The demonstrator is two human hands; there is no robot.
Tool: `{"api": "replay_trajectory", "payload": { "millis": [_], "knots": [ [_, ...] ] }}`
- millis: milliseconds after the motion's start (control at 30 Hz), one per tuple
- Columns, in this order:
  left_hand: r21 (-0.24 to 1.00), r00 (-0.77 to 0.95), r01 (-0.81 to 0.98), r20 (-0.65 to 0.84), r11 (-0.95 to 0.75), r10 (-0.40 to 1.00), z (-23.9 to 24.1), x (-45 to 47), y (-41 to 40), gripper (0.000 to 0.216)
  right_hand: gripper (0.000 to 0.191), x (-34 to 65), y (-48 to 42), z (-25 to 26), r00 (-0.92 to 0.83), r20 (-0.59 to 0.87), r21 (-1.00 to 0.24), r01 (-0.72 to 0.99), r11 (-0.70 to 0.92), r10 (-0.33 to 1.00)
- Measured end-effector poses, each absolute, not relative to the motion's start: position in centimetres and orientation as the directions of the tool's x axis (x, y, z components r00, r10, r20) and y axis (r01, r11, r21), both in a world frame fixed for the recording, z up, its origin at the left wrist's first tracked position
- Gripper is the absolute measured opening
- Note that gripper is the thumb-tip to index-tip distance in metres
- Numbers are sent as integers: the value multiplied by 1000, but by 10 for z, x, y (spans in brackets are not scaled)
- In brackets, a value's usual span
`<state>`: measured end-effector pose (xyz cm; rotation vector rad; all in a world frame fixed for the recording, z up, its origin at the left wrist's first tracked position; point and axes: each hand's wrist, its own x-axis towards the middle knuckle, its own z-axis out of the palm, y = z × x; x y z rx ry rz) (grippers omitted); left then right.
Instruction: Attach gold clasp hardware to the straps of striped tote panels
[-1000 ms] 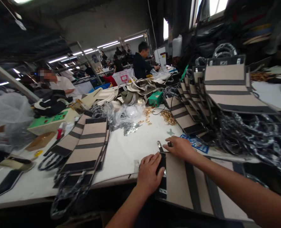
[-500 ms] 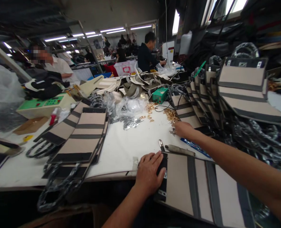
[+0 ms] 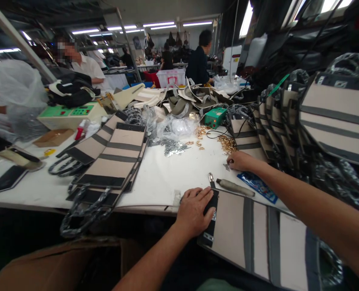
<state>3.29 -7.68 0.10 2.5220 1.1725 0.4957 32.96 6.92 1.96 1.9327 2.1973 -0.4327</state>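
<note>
My left hand (image 3: pixel 194 211) lies with its fingers stretched flat over the black end strip of a beige bag panel (image 3: pixel 230 226) with grey bands. Beyond that strip a shiny metal tab (image 3: pixel 211 178) sticks out. My right hand (image 3: pixel 241 161) is on the white tabletop, its fingertips pinched together beside small grey metal pieces (image 3: pixel 227 166); whatever they grip is hidden. Just behind it lies a heap of small gold-coloured fittings (image 3: pixel 227 143). Between my hands are a tool with a wrapped, pale handle (image 3: pixel 235 187) and a blue packet (image 3: pixel 258 186).
Striped panels (image 3: pixel 115 155) with plastic-wrapped handles are stacked at left, and more bag pieces (image 3: pixel 334 105) stand at right. Flat silver plates (image 3: pixel 174 148), clear plastic bags (image 3: pixel 178 126) and a green box (image 3: pixel 215 118) with a cable lie at the back. People work beyond.
The view has shifted, so the table appears farther right and higher. My right fingertips are drawn in closer by the grey pieces. My left hand stays on the panel.
</note>
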Motion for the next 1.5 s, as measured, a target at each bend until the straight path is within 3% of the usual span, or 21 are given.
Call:
{"api": "replay_trajectory", "payload": {
  "millis": [233, 467, 567, 633, 700, 833, 1033, 1333, 1500],
  "knots": [
    [413, 602, 668, 190, -619, 776, -1, 33, -77, 53, 27, 326, 58, 20, -152, -294, -131, 984, 118, 944],
    [397, 602, 676, 188, -621, 776, -4, 32, -78, 52, 16, 325, 46, 41, -144, -250, -315, 947, 61, 957],
    [395, 602, 677, 187, -620, 776, -4, 33, -78, 52, 22, 316, 22, 50, -161, -249, -520, 854, 8, 955],
    [395, 598, 680, 187, -618, 779, -4, 34, -78, 52, 26, 305, 1, 51, -222, -270, -709, 704, -37, 937],
    [395, 601, 680, 182, -618, 778, -3, 34, -78, 53, 28, 291, -19, 48, -313, -293, -807, 588, -58, 904],
    [409, 598, 684, 159, -603, 786, -2, 35, -78, 58, 26, 266, -40, 37, -421, -265, -780, 623, 64, 868],
    [424, 567, 706, 142, -568, 811, -3, 36, -78, 63, 26, 253, -39, 29, -417, -165, -640, 735, 224, 894],
    [432, 574, 700, 131, -568, 808, -2, 37, -78, 60, 26, 249, -40, 27, -459, -165, -507, 799, 324, 873],
    [421, 605, 679, 142, -601, 783, 0, 36, -79, 48, 19, 249, -46, 17, -371, -122, -482, 833, 272, 921]
  ]
}}
